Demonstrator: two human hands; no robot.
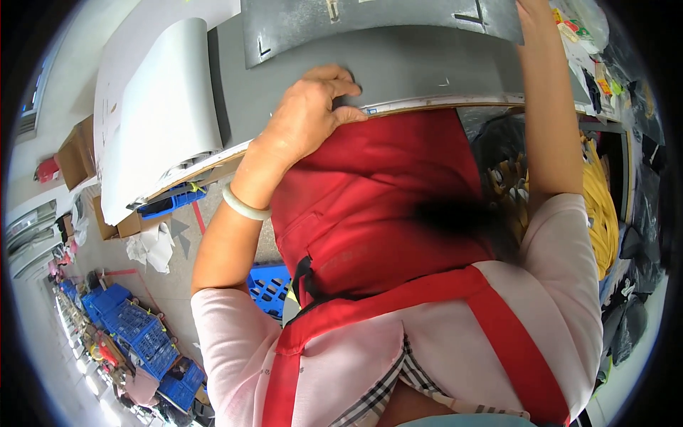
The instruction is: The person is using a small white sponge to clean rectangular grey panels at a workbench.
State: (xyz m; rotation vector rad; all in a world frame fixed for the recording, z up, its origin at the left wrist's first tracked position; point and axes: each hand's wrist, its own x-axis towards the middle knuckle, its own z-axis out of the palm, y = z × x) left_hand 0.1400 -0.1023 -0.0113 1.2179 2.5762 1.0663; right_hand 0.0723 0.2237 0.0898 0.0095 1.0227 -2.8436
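Note:
My left hand (306, 107) rests at the front edge of a dark grey work surface (420, 75). Its fingers are bent over the surface, and the thumb lies along the edge. A small dark patch shows at the fingertips; whether it is a held thing or shadow is unclear. Beyond it, a stiff grey sheet (384, 25) with black corner marks and a curved near edge tilts above the surface. My right hand (530, 6) is at that sheet's right end, mostly cut off by the top of the picture, its fingers hidden.
A curled pale sheet (171, 92) covers the table's left part. Small packets and plastic wrap (580, 32) lie at the far right. Yellow material (601, 206) hangs below the table on the right. Blue crates (139, 331) and cardboard boxes (77, 153) stand to the left.

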